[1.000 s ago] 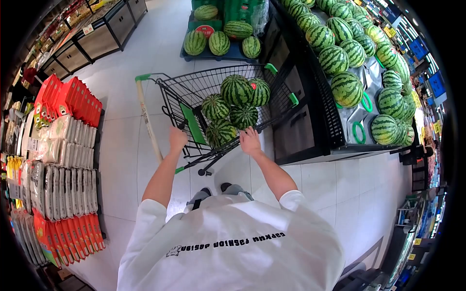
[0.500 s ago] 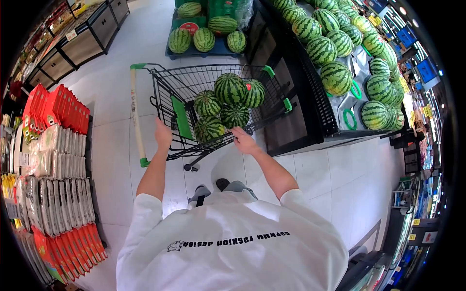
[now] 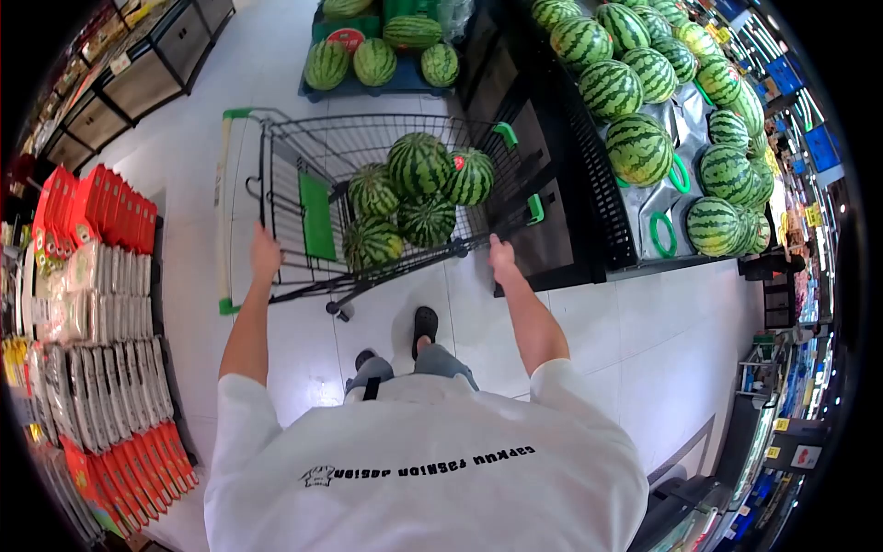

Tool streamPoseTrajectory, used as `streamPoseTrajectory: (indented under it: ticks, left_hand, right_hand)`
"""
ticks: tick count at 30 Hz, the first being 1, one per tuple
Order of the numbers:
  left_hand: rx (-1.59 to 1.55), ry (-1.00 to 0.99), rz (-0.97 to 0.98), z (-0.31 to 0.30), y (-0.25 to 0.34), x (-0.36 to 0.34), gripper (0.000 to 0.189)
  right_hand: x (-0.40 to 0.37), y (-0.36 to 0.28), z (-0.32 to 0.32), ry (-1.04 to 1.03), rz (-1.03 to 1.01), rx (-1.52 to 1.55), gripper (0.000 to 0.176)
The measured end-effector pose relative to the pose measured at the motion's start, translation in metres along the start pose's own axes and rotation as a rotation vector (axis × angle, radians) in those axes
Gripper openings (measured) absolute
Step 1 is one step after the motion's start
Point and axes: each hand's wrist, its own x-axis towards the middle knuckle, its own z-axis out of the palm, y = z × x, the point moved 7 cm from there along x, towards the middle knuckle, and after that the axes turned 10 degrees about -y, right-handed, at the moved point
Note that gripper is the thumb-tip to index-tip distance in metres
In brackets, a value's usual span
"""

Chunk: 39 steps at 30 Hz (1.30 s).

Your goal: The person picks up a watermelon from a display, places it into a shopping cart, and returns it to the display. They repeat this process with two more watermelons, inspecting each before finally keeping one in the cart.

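A wire shopping cart (image 3: 285, 147) with green corners stands side-on before me, several striped watermelons (image 3: 418, 166) piled inside it. At the cart's near left side, my left hand (image 3: 266, 253) is closed around the frame below the green flap (image 3: 317, 216). My right hand (image 3: 502, 258) is at the near right part of the rim, its fingers bent in around the edge. Both hands are away from the watermelons. The pale handle bar (image 3: 223, 212) at the far left is not held.
A black display stand (image 3: 589, 166) heaped with watermelons rises close to the cart's right end. More watermelons lie on a blue pallet (image 3: 377, 89) beyond the cart. Stacked red and white packages (image 3: 110, 276) line the left side. Dark-framed cabinets (image 3: 138, 83) stand at upper left.
The cart and its watermelons have shifted left in view. My left hand has moved left onto the frame, and my right hand has slid right along the rim. My feet have shifted.
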Motion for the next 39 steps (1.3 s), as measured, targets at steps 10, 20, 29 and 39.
streamPoseTrajectory:
  ticks: [10,20,29,39]
  left_hand:
    - [-0.054,0.045,-0.018,0.002,0.026,-0.007,0.034]
    - [-0.039,0.084,-0.048,0.005,0.046,0.000,0.032]
    - [0.017,0.088,-0.031,-0.002,0.076,0.062,0.030]
    - [0.035,0.048,0.022,-0.022,0.088,0.173,0.029]
  right_hand:
    - [0.079,0.014,0.008,-0.092,0.129,0.279,0.042]
    - [0.068,-0.035,0.015,-0.001,0.155,0.070,0.077]
    - [0.216,0.061,0.081,-0.135,0.077,0.177,0.069]
    - [0.156,-0.098,0.073,-0.241,0.231,0.318,0.079]
